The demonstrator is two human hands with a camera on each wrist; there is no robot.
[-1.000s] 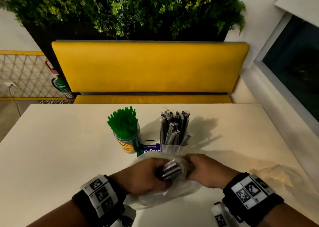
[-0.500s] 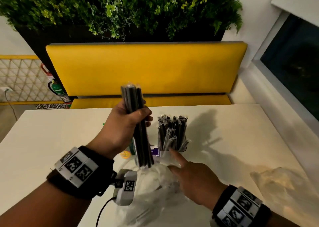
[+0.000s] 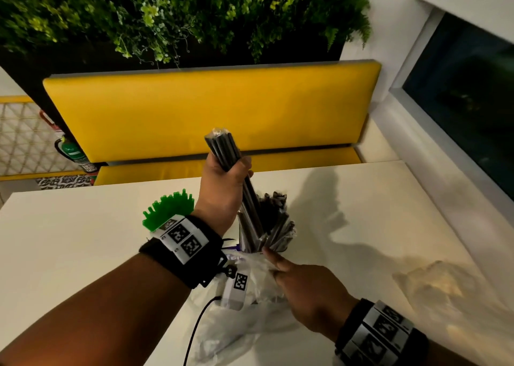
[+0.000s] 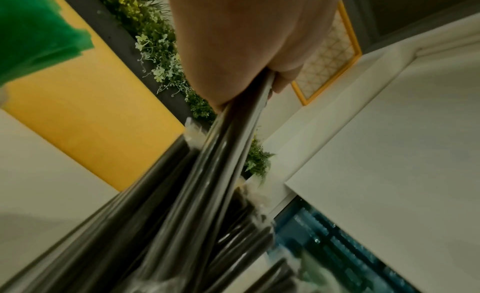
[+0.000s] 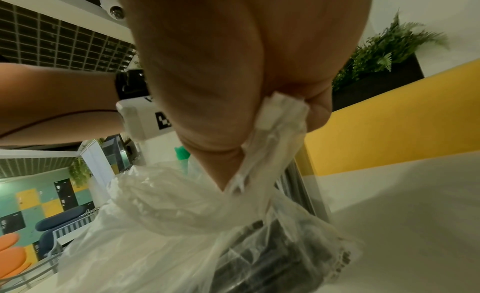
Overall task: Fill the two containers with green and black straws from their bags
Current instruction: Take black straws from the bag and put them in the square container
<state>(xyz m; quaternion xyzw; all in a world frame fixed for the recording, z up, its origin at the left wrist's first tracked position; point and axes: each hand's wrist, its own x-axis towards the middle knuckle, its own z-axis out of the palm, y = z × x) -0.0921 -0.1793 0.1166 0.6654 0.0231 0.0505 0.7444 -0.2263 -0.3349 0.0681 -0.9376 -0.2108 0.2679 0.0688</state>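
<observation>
Head view: bundle of black straws point(image 3: 226, 154) gripped in left hand point(image 3: 222, 190), fingers wrapped round the upper part, bundle tilted, lower ends down among the black straws already standing in the clear container point(image 3: 267, 243) at table centre. Left wrist view confirms fingers curled tight on the bundle point(image 4: 233, 137). Right hand point(image 3: 308, 288) pinches the plastic bag point(image 3: 250, 318) lying just in front of the container; right wrist view shows thumb and fingers closed on bunched bag film point(image 5: 275, 121), more black straws inside. Green straws point(image 3: 168, 208) stand just left of the container, partly hidden behind left wrist. White table point(image 3: 389, 226), yellow bench point(image 3: 208, 110) behind, plants point(image 3: 167, 12) above.
</observation>
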